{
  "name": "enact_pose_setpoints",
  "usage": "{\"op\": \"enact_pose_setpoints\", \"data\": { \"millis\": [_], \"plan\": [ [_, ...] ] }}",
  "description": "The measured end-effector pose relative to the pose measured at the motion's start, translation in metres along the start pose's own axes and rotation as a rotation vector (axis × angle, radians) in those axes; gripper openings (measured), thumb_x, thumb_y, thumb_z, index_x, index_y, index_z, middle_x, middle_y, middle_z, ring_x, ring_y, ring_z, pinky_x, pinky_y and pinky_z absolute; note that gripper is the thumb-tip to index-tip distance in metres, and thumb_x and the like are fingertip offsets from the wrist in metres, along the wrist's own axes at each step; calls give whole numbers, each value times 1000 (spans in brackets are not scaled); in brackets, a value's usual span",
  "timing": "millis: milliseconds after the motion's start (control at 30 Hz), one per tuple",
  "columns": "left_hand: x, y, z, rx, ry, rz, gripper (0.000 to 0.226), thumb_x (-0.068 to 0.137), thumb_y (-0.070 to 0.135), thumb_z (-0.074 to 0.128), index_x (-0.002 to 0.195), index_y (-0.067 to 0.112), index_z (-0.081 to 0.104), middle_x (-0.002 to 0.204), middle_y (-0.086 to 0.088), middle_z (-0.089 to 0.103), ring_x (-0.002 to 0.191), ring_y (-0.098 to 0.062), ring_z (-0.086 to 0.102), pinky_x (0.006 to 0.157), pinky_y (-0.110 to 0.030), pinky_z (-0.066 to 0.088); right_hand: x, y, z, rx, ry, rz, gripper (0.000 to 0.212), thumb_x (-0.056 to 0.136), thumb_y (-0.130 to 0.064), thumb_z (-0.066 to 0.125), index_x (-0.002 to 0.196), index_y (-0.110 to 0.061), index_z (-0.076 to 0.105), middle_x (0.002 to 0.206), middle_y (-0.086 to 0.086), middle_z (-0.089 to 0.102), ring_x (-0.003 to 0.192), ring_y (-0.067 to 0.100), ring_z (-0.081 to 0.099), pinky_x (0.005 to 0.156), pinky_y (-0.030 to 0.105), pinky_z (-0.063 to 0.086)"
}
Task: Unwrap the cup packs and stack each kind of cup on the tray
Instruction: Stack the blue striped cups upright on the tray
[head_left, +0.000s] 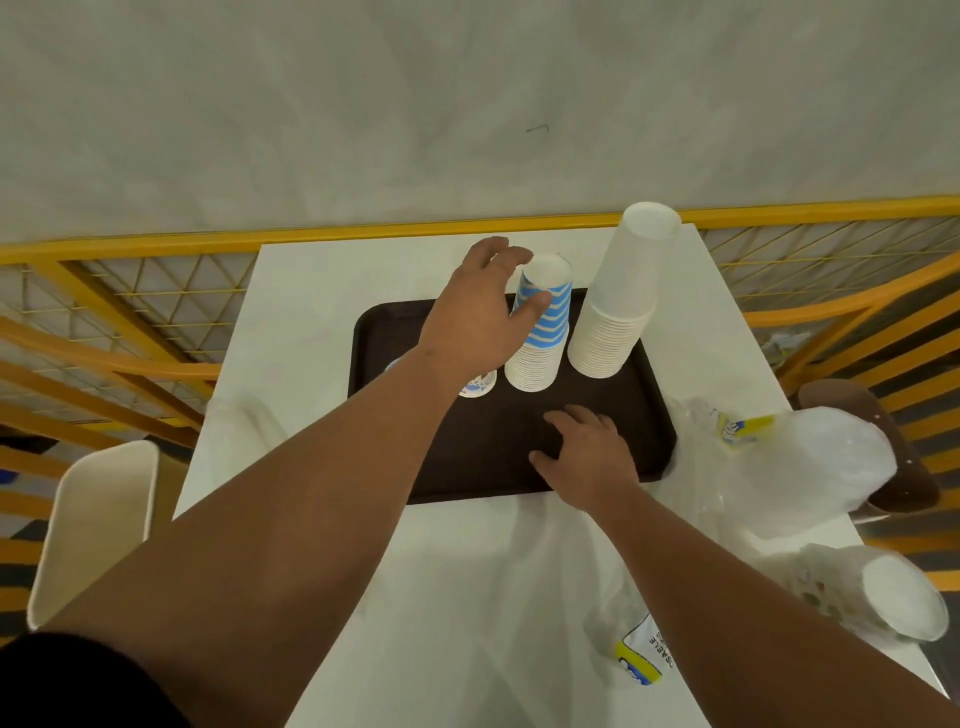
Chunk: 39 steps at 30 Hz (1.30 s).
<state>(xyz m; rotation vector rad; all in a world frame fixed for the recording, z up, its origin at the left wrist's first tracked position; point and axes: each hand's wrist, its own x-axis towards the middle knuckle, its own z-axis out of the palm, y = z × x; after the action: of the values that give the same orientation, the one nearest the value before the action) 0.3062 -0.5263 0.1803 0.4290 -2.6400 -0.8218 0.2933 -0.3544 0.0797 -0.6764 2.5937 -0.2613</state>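
Nearest, loose wrap: an emptied clear wrapper (636, 649) with a yellow-blue label is seen lying on the white table (311, 270), apparently discarded.
Near right: a printed cup pack (878, 597) is seen on its side at the table edge, apparently not yet unwrapped.
Right edge: a crumpled plastic wrap (810, 457) is piled just beside the tray.
Right hand (587, 457): laid flat on the dark tray (395, 332), fingers spread and clamped on nothing, judged to steady the tray.
Left hand (478, 317): fingers are curled part-open around the blue-striped cup stack (543, 332); firm contact cannot be told.
Plain white cup stack (618, 306): stood inverted beside the striped stack, kinds kept separate.
Small printed cup (478, 387): mostly hidden under the left arm.
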Motion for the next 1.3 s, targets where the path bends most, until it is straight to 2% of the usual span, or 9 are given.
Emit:
{"op": "enact_pose_setpoints", "data": {
  "millis": [200, 333, 533, 800, 967, 1100, 1167, 1233, 1300],
  "plan": [
    [-53, -42, -50, 16, 136, -57, 39, 92, 35, 63, 126, 15, 59, 142, -4, 46, 125, -17, 49, 97, -26, 44, -20, -43, 1, 215, 159, -161, 57, 89, -43, 64, 140, -25, 48, 142, 0, 48, 130, 23, 42, 106, 38, 41],
    [-94, -91, -77, 162, 119, -278, 40, 92, 38, 62, 125, 16, 58, 138, -3, 48, 122, -20, 51, 98, -28, 42, -32, -83, 12, 313, 141, -257, 55, 89, -40, 65, 139, -24, 50, 138, 2, 49, 126, 22, 44, 102, 36, 43],
    [-158, -157, -83, 336, -132, -646, 35, 94, 40, 58, 123, 20, 61, 142, -4, 45, 119, -27, 54, 101, -40, 45, -48, -140, 47, 368, -47, -341, 58, 89, -41, 64, 142, -26, 44, 138, 0, 46, 124, 19, 48, 101, 34, 45],
    [-212, -186, -64, 300, -446, -752, 35, 96, 34, 51, 126, 17, 60, 131, -11, 47, 115, -28, 53, 100, -36, 46, -72, -184, 101, 316, -174, -385, 73, 80, -55, 68, 142, -24, 44, 139, 1, 47, 125, 19, 49, 102, 37, 45],
    [-215, -165, -54, -188, -360, -984, 29, 93, 25, 57, 115, 7, 61, 119, -14, 58, 101, -31, 60, 88, -44, 56, -96, -192, 117, 54, -232, -311, 112, 58, -74, 74, 147, -21, 32, 143, 0, 41, 131, 23, 41, 105, 42, 41],
    [-217, -144, -51, -577, -299, -1134, 11, 93, 11, 59, 101, 4, 60, 110, -13, 60, 83, -24, 60, 75, -40, 60, -110, -184, 128, -125, -144, -213, 84, 74, -54, 72, 139, -15, 35, 131, 4, 47, 117, 25, 46, 97, 38, 43],
    [-220, -145, -49, -392, -348, -1023, 17, 92, 17, 58, 105, 6, 61, 114, -13, 59, 92, -28, 61, 82, -41, 59, -111, -173, 128, -180, -129, -215, 59, 86, -37, 65, 135, -14, 40, 127, 7, 53, 113, 25, 50, 95, 37, 43],
    [-227, -149, -47, 79, -411, -672, 42, 89, 34, 57, 124, 12, 59, 125, -8, 56, 108, -29, 57, 92, -37, 52, -107, -160, 125, -220, -140, -245, 46, 92, -28, 57, 134, -14, 44, 126, 8, 54, 112, 25, 51, 96, 36, 44],
    [-235, -145, -45, 281, -374, -279, 65, 79, 61, 49, 132, 23, 56, 132, 0, 52, 120, -25, 46, 100, -39, 42, -101, -145, 118, -162, -135, -260, 40, 95, -25, 51, 133, -15, 47, 128, 9, 52, 112, 26, 52, 97, 36, 45]
  ]
}}
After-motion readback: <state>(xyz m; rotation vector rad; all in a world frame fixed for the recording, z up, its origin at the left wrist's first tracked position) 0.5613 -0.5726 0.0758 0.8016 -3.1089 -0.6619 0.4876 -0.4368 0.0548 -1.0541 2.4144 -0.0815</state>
